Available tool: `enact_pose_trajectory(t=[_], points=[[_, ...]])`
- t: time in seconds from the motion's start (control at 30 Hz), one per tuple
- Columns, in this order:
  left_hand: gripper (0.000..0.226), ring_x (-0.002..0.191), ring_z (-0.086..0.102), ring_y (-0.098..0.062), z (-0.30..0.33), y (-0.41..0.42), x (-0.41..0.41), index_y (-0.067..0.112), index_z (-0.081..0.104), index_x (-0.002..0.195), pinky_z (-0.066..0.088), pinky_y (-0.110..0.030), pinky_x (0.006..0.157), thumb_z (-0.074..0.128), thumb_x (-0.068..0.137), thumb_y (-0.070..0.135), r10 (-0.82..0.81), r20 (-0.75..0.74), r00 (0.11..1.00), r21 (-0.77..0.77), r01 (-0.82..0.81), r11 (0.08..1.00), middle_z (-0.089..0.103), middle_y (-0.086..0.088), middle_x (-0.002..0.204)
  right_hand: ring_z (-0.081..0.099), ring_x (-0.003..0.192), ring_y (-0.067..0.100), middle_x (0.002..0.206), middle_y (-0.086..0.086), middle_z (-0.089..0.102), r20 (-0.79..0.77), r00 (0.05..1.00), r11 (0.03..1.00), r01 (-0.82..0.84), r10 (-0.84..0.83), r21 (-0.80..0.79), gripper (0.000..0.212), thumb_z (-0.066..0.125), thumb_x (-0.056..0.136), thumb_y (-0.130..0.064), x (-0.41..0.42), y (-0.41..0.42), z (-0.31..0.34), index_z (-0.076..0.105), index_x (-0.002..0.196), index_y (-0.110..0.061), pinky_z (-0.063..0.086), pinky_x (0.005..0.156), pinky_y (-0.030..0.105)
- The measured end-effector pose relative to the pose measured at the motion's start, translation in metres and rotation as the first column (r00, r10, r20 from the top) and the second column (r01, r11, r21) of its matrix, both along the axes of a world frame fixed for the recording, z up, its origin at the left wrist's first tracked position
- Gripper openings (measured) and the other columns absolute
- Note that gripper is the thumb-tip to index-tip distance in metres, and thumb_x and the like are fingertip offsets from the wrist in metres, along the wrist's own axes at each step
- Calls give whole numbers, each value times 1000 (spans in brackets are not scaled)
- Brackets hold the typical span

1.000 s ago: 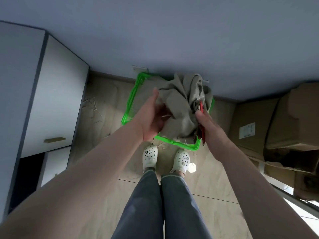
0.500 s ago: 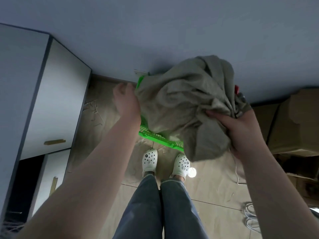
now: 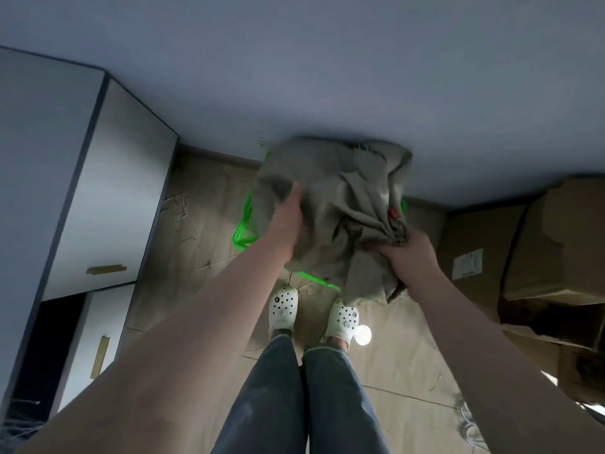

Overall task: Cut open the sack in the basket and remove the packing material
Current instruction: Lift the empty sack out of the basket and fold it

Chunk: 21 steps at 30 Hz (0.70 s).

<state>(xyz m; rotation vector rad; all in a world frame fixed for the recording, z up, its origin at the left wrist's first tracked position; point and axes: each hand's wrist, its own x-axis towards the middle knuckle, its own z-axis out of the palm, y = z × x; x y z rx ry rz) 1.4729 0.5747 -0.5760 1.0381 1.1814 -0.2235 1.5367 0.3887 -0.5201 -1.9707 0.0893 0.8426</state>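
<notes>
Two hands hold the grey burlap sack (image 3: 330, 178) above the green basket (image 3: 244, 229). We press our left hand (image 3: 288, 221) against the cloth, but we cannot tell how its fingers lie. Our right hand (image 3: 407, 257) grips a gathered fold, fingers curled, with something red (image 3: 392, 213) showing beside it.

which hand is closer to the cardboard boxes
Right. The right hand grips the sack's bunched cloth on the side next to the cardboard boxes; the left hand holds the sack's far side, toward the cabinet.
</notes>
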Motion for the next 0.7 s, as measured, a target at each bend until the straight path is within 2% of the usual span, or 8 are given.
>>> enact_pose_trajectory(t=[0.1,0.2,0.27,0.37,0.43,0.53,0.6,0.7], points=[[80,115,60,-26,-34,14,-11,31,56,132,47,-48,101,50,71,82,103,-46,994,-57,-106,993,62,3,128,70,103,26,106,5,75,71,995,963,45,-66,266,43,84,61,-19,16,-3,14,74,103,-21,55,91,42],[116,117,60,-34,-109,24,-27,45,44,136,46,-60,93,66,33,92,155,-172,973,-188,-186,964,56,0,138,66,111,33,116,12,71,-78,984,790,174,-159,588,45,73,73,1,24,-4,34,70,112,-20,55,92,42],[115,116,59,-39,-70,9,-24,33,47,132,52,-64,75,74,33,85,163,-237,958,-354,-241,904,58,-8,129,68,106,33,111,14,72,-94,987,929,154,-130,337,44,75,74,-2,19,-14,13,67,117,-10,56,91,43],[23,82,68,-19,-8,-1,-13,11,60,102,61,-37,58,65,89,30,219,-142,965,-282,-252,926,67,-10,94,68,101,33,94,8,72,-112,963,942,-265,247,-205,39,82,73,-22,16,-21,3,71,109,-11,54,82,35],[8,72,62,-17,-6,3,-10,8,57,100,60,-30,66,56,94,3,234,-115,966,-206,-253,945,62,-10,86,68,106,31,105,9,74,-75,997,997,-12,18,75,42,83,71,-14,30,-17,6,71,111,-13,54,89,38],[29,76,63,-22,-9,14,-11,7,53,121,58,-35,73,59,95,19,320,-136,938,-144,-338,930,62,-11,89,67,109,29,116,12,71,-95,986,830,169,-140,531,49,78,70,-2,35,-16,31,67,117,-12,54,92,41],[52,91,64,-29,-7,17,-11,13,52,120,55,-45,85,56,89,55,319,-149,936,-214,-345,914,64,-15,104,70,99,27,104,10,73,-164,973,897,217,-165,385,48,77,69,-7,24,-16,18,67,116,-5,57,84,36],[92,113,62,-25,-7,14,-10,19,61,126,43,-49,105,43,68,88,274,-63,960,-383,-276,881,65,-10,127,68,93,24,92,3,72,-95,973,955,-225,210,-191,39,85,70,-21,10,-8,2,71,105,-12,55,82,35]])
